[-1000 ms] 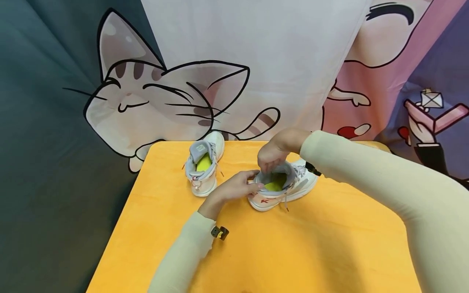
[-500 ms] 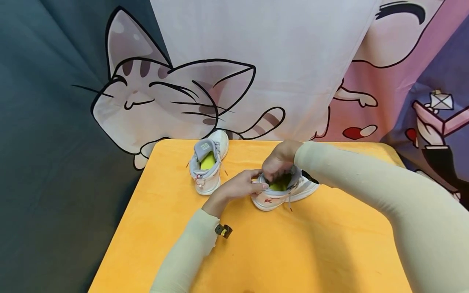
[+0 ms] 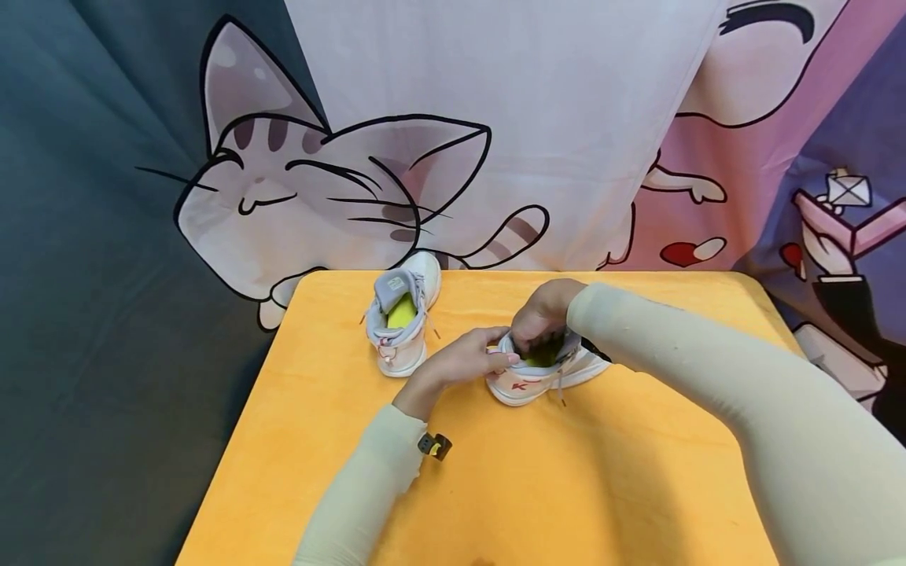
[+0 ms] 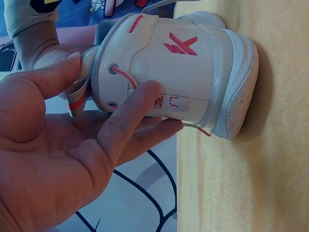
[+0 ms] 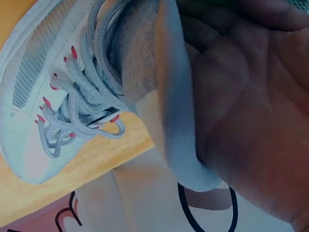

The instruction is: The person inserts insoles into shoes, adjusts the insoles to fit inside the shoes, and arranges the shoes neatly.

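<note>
A white sneaker (image 3: pixel 522 388) with a red mark on its heel sits on the yellow table, toe pointing to the right and away. My left hand (image 3: pixel 460 360) holds it at the heel collar; in the left wrist view the thumb is at the rim and the fingers lie along the outside of the heel. Into its opening reaches my right hand (image 3: pixel 541 313), fingertips hidden inside. The right wrist view shows the palm behind the grey tongue (image 5: pixel 176 106), close to the loose laces (image 5: pixel 79 101). A yellow-green insole (image 3: pixel 542 358) shows within the shoe.
The matching sneaker (image 3: pixel 400 358), with its own yellow-green insole (image 3: pixel 402 311), stands to the left near the table's back edge. Behind the yellow table (image 3: pixel 538 487) hangs a cloth backdrop (image 3: pixel 552 102) printed with a cat and other cartoon figures.
My right hand has gone from above the shoe's rim down into the opening, its fingers now deeper inside. The left hand keeps its hold on the heel. The head view has shifted slightly.
</note>
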`<state>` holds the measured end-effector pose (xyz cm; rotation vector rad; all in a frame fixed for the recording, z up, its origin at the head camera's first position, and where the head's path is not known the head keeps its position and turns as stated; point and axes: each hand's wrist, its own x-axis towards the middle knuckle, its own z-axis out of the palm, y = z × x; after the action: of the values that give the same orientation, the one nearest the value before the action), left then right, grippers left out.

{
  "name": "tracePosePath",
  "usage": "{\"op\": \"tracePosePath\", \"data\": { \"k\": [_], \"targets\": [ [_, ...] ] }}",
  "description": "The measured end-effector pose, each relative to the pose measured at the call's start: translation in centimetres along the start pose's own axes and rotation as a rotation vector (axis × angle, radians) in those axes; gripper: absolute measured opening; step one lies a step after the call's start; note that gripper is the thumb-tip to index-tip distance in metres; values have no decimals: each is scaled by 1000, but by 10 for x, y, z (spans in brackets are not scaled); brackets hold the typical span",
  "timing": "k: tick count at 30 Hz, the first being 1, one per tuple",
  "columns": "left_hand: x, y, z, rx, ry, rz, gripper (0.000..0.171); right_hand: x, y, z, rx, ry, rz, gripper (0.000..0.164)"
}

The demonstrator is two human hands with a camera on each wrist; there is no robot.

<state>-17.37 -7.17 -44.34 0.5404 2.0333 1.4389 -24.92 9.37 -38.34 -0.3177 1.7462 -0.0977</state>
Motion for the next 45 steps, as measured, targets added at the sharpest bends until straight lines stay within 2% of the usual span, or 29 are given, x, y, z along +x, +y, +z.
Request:
{"op": "tracePosePath", "data": {
  "k": [8,13,16,19,21,23,27,29,35,39,45],
  "targets": [
    [2,4,3,27,29,-12,39,-6,4,-1,11,15,-24,28],
    [4,6,2,35,32,-32,40,-15,1,-7,9,-19,-46,20],
    [4,5,1,37,29,-39,45,-17,-2,-9,22,-42,-47,21],
    [2,5,0,46,31,-33,45,-19,-8,-13,68,-41,-4,32],
    [1,6,-2,50,36,-27,42,-19,-15,-17,95,-44,27,28],
    [1,6,-3,51,40,-18,38,-20,-18,-20,115,-31,44,41],
    [1,6,-4,58,45,-15,35,-16,-13,-23,118,-39,9,56],
    [1,6,-4,57,44,-19,36,-11,-7,-21,127,-63,-26,53],
    [1,3,-2,63,56,-30,44,12,5,-10,151,-162,-101,11],
    [1,3,-1,82,71,-32,47,17,8,-5,120,-121,-96,12],
    [3,3,2,88,69,-8,40,11,10,-3,74,-45,-54,17]
  ]
}}
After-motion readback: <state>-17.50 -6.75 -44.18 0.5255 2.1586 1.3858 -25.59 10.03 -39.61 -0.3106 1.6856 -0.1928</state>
